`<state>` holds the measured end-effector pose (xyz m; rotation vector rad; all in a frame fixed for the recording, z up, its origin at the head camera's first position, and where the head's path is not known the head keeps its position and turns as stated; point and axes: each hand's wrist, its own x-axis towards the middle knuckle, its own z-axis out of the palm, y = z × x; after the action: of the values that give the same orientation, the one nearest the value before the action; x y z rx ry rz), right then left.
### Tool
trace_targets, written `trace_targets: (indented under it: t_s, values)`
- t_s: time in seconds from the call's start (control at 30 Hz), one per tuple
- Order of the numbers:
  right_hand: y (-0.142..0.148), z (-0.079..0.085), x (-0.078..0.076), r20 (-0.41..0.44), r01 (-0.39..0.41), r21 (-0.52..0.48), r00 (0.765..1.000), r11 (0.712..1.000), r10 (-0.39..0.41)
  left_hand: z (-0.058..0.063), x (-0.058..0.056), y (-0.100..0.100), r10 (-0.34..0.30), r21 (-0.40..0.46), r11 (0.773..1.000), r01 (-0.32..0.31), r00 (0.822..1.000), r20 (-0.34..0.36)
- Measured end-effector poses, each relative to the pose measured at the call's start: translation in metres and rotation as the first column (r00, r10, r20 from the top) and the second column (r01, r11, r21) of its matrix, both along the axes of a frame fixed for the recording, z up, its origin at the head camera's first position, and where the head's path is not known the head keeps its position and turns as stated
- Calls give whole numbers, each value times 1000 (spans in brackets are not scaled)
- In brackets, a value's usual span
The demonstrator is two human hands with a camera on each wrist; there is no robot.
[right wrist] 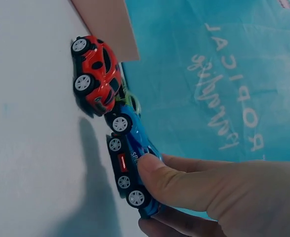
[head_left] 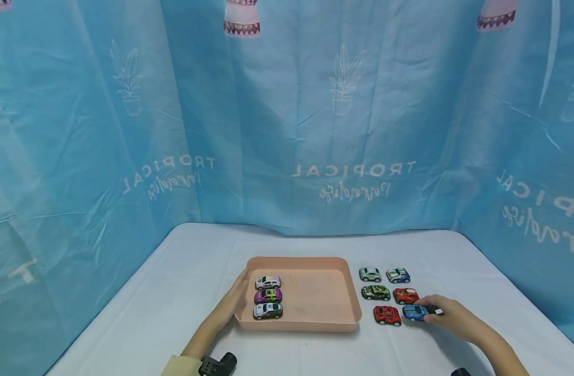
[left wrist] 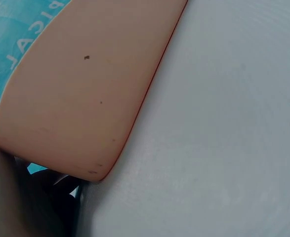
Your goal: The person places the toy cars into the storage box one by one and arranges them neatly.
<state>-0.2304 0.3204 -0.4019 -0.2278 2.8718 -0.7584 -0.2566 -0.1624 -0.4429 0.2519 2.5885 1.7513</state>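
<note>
My right hand [head_left: 451, 316] pinches a blue toy car [right wrist: 140, 143] between thumb and fingers. In the right wrist view, the blue car hangs tilted above the white cloth. Just beyond it is a red toy car with black spots [right wrist: 96, 74]. Beside the held car in the head view is another red toy car [head_left: 406, 296]. My left hand [head_left: 235, 300] rests along the left side of a peach tray [head_left: 315, 325], fingers against its wall. Inside the tray, at its left, a white-and-pink car [head_left: 268, 282], a purple-and-green car [head_left: 268, 296] and a silver-and-black car [head_left: 268, 311] stand in a column.
Right of the tray stand a pale green car [head_left: 370, 274], a white-and-blue car [head_left: 398, 275] and a green camouflage car [head_left: 375, 292]. A white cloth [head_left: 315, 355] covers the table. Blue printed curtains [head_left: 287, 130] hang around the back and sides.
</note>
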Motion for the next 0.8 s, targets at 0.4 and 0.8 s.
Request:
trace_targets:
  t_s: [0.4, 0.8]
  values:
    - [-20, 10, 5, -82, 16, -95, 996, 995, -24, -2, 0, 2, 5, 2, 1000, -5, 1000, 8]
    - [-58, 17, -3, -274, -48, -153, 962, 987, 4, -2, -4, -1, -14, 33, 999, 14, 1000, -11]
